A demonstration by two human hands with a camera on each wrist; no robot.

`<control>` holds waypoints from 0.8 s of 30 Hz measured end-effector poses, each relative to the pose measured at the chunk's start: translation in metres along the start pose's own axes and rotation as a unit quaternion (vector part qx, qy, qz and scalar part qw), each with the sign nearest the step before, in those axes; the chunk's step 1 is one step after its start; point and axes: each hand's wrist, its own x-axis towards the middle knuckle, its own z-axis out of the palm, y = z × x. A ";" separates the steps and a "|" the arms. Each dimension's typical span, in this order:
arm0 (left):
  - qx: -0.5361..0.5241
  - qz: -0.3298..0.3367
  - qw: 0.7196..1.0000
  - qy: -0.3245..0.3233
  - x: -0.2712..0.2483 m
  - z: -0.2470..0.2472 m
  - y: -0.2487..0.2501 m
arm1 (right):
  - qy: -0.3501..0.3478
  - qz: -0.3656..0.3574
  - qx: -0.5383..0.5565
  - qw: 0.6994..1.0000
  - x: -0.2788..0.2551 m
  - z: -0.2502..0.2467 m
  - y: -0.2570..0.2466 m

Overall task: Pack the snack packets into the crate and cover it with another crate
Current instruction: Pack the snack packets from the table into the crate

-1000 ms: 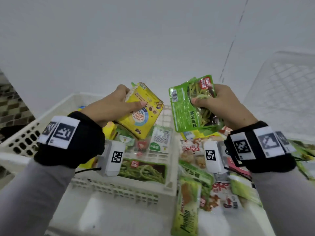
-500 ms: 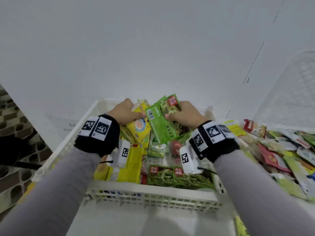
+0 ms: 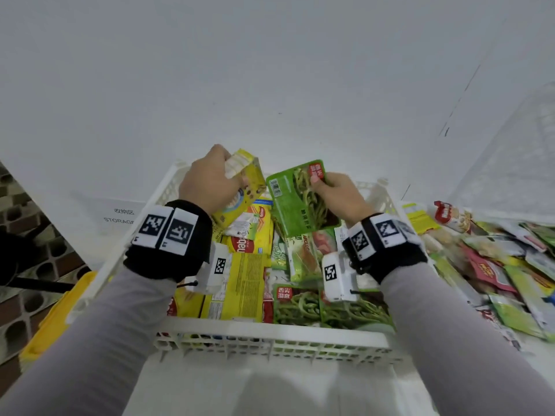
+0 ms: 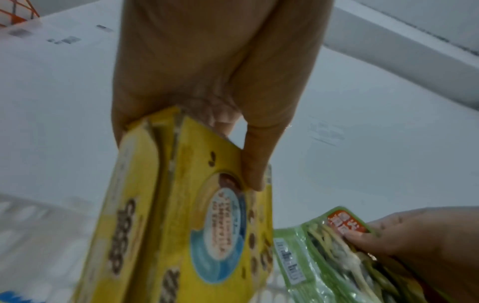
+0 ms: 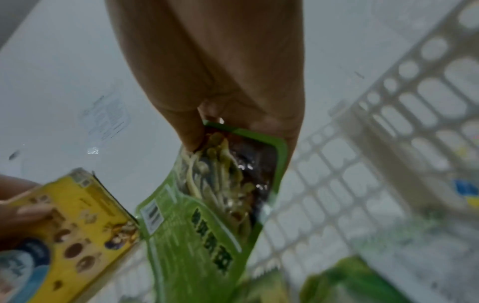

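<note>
Both hands are up over the far end of the white crate (image 3: 270, 328) here. The left hand (image 3: 207, 183) has a yellow snack box (image 3: 240, 193) pinched by its top end, thumb on the printed front and fingers behind, and the box hangs tilted with its lower end pointing down into the crate's far left part. In the left wrist view the thumb (image 4: 256, 164) sits right on the edge of the round blue label. The right hand (image 3: 339, 196) grips a green packet (image 3: 300, 202) of what looks like mushrooms, thumb pressed near the red label at its top corner, fingers behind. That packet is also held up at a slant, over the far right part of the crate, just beside the yellow box but I can't tell if the two touch.

The crate itself is already pretty full: yellow wafer packs (image 3: 240, 283) on the left, two green packets (image 3: 327, 307) lying flat along the near wall, more green and red ones in the middle.

Off to the right there's a loose pile of snack packets (image 3: 492, 259) on the white table (image 3: 270, 85), and a second white crate (image 3: 510, 163) stands behind that pile, at the far right.
</note>
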 end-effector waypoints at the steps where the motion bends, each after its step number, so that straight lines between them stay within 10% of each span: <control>1: -0.012 0.020 1.000 -0.017 0.000 0.000 0.006 | 0.013 0.001 -0.014 1.000 0.001 -0.008 0.000; 5: -0.003 0.088 0.977 -0.192 -0.008 0.014 0.034 | 0.032 0.046 -0.141 0.988 0.008 -0.042 0.011; 10: 0.135 0.184 0.884 -0.409 -0.022 0.047 0.066 | -0.089 0.095 -0.350 0.928 0.006 -0.054 0.017; 18: 0.096 0.136 0.914 -0.370 0.008 0.035 0.074 | -0.210 0.047 -0.504 0.836 0.002 -0.015 0.049; 24: 0.049 0.104 0.937 -0.331 0.010 0.055 0.064 | -0.220 0.024 -0.488 0.844 -0.006 -0.005 0.068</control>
